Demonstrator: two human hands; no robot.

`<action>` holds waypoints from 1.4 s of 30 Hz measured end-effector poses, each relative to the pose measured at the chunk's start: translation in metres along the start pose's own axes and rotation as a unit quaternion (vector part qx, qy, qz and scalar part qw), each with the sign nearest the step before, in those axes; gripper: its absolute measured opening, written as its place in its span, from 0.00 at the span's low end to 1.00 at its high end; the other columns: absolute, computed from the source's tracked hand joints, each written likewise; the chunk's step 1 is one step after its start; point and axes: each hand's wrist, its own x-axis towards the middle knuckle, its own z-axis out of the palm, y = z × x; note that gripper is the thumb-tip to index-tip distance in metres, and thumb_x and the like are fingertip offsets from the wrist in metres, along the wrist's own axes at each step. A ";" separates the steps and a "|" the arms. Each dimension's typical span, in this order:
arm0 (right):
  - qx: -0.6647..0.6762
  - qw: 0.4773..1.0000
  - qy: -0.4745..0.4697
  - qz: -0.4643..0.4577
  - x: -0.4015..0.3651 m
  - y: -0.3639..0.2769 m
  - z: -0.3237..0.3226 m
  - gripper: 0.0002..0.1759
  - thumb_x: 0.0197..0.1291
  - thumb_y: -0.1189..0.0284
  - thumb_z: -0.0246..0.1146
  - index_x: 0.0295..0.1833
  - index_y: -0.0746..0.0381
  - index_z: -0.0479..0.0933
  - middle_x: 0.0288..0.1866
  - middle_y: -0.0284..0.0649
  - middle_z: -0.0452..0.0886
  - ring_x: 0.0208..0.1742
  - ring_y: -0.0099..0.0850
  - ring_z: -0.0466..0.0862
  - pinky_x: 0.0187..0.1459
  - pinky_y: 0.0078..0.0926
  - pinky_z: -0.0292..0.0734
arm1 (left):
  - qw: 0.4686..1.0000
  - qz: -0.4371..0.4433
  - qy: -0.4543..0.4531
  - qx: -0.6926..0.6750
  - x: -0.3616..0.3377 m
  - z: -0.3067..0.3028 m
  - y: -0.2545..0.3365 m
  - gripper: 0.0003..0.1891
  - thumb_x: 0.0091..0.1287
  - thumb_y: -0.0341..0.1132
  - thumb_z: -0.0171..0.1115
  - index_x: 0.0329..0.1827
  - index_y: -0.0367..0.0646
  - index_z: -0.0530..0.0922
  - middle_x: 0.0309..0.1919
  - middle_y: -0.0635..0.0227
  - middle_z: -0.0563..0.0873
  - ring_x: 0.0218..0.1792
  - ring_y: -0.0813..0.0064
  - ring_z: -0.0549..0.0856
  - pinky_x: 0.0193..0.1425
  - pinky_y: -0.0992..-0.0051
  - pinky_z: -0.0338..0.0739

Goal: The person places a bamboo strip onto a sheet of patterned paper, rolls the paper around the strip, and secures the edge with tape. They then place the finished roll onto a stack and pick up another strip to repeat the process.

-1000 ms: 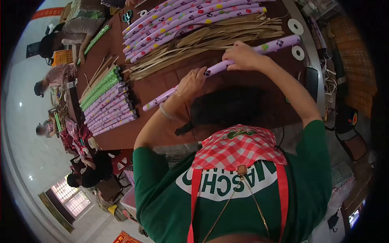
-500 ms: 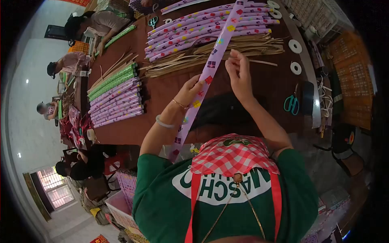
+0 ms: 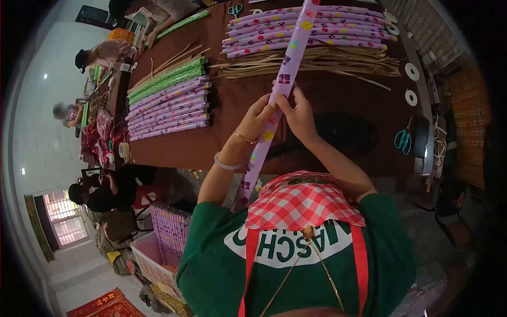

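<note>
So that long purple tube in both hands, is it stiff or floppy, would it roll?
Probably stiff: the purple tube runs straight, gripped only mid-length by left hand and right hand. Round, so likely rolls on the table.

the left hand [image 3: 259,119] and the right hand [image 3: 299,113] grip one long purple patterned roll [image 3: 289,66] side by side, fingers wrapped around it, and the roll slants from the near chest up toward the far edge of the brown table [image 3: 338,100]. beyond the hands lie tan strips [image 3: 317,61] and a row of purple rolls [image 3: 311,26]. to the left sits a stack of green and purple rolls [image 3: 169,100]. teal scissors [image 3: 403,140] and two white tape rings [image 3: 411,71] lie at the right.
</note>
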 end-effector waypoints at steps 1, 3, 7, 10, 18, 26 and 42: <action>0.000 1.000 -0.003 -0.002 0.001 0.002 0.006 0.21 0.62 0.69 0.55 0.58 0.69 0.67 0.52 0.42 0.76 0.52 0.26 0.75 0.55 0.23 0.67 | 1.000 0.005 0.005 -0.016 -0.003 -0.004 0.000 0.15 0.69 0.35 0.47 0.55 0.36 0.69 0.28 0.76 0.74 0.28 0.88 0.73 0.33 0.86 0.69; 0.004 0.999 -0.031 -0.006 0.001 0.007 0.014 0.20 0.62 0.70 0.55 0.57 0.69 0.67 0.53 0.43 0.76 0.53 0.26 0.75 0.55 0.23 0.67 | 1.000 0.009 0.017 -0.006 -0.009 -0.011 0.001 0.15 0.69 0.35 0.47 0.55 0.37 0.69 0.28 0.76 0.74 0.28 0.88 0.72 0.33 0.86 0.69; 0.004 0.998 -0.061 0.015 0.005 0.012 0.026 0.20 0.62 0.71 0.54 0.58 0.69 0.67 0.53 0.43 0.75 0.53 0.26 0.75 0.56 0.22 0.67 | 0.999 0.023 0.025 -0.032 -0.013 -0.022 -0.006 0.14 0.70 0.34 0.48 0.54 0.37 0.70 0.29 0.77 0.73 0.28 0.88 0.71 0.32 0.86 0.68; 0.016 0.997 -0.072 0.025 0.005 0.014 0.029 0.21 0.63 0.71 0.53 0.59 0.69 0.67 0.53 0.42 0.75 0.53 0.25 0.74 0.56 0.22 0.67 | 0.999 -0.001 0.030 -0.030 -0.015 -0.026 -0.002 0.14 0.70 0.34 0.48 0.54 0.37 0.70 0.29 0.78 0.73 0.28 0.89 0.70 0.32 0.87 0.67; 0.167 0.984 -0.062 0.023 0.003 0.012 0.020 0.16 0.61 0.76 0.53 0.53 0.71 0.67 0.58 0.43 0.71 0.57 0.26 0.71 0.56 0.20 0.65 | 0.998 -0.017 0.039 -0.056 -0.014 -0.025 -0.002 0.13 0.69 0.35 0.49 0.52 0.38 0.70 0.31 0.76 0.75 0.30 0.88 0.73 0.33 0.86 0.68; 0.258 0.955 -0.097 0.113 -0.001 0.010 0.008 0.31 0.60 0.77 0.51 0.67 0.74 0.51 0.70 0.47 0.55 0.68 0.27 0.59 0.67 0.24 0.50 | 0.997 -0.059 0.019 -0.049 -0.017 -0.026 0.009 0.13 0.69 0.38 0.50 0.50 0.39 0.70 0.30 0.75 0.74 0.28 0.86 0.74 0.31 0.84 0.69; 0.230 0.973 0.018 0.001 0.008 -0.014 0.047 0.22 0.68 0.66 0.47 0.62 0.68 0.62 0.53 0.43 0.76 0.50 0.28 0.78 0.50 0.22 0.72 | 0.997 -0.046 0.045 -0.052 -0.025 -0.012 0.023 0.12 0.67 0.35 0.52 0.48 0.37 0.69 0.28 0.76 0.73 0.27 0.87 0.70 0.31 0.84 0.68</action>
